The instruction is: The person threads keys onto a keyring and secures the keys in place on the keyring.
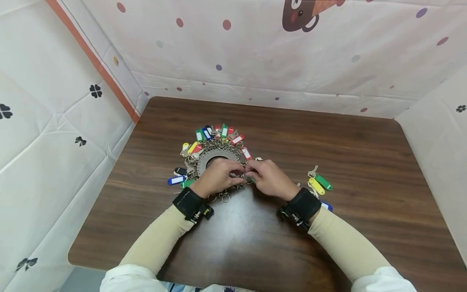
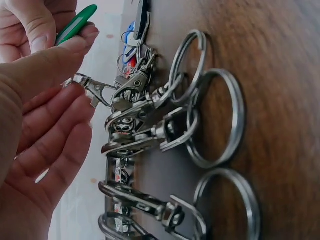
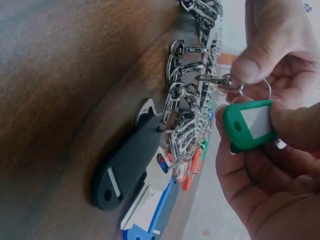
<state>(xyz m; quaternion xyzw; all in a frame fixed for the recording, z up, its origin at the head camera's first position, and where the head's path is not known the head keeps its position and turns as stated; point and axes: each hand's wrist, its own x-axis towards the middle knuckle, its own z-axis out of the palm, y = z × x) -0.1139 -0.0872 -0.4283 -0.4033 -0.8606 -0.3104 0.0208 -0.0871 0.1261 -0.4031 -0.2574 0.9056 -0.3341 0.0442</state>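
Observation:
A flat grey ring [image 1: 205, 159] lies on the table, fringed with small metal snap clasps and split rings [image 2: 235, 120]. Many of them carry coloured key tags with keys. My left hand [image 1: 220, 175] reaches over the ring and pinches a snap clasp [image 3: 214, 80] with its split ring at the near right edge. Facing it, my right hand [image 1: 273, 179] pinches a green key tag [image 3: 239, 125] with a white label between thumb and fingers. The fingertips of both hands nearly meet. Part of the grey ring is hidden under my left hand.
To the right lie loose key tags with keys: a green one [image 1: 323, 182], a yellow one [image 1: 316, 186] and a blue one [image 1: 327, 206], partly behind my right wrist. All rest on a brown wooden table [image 1: 383, 174]. Patterned white cloth walls [image 1: 248, 52] stand around it.

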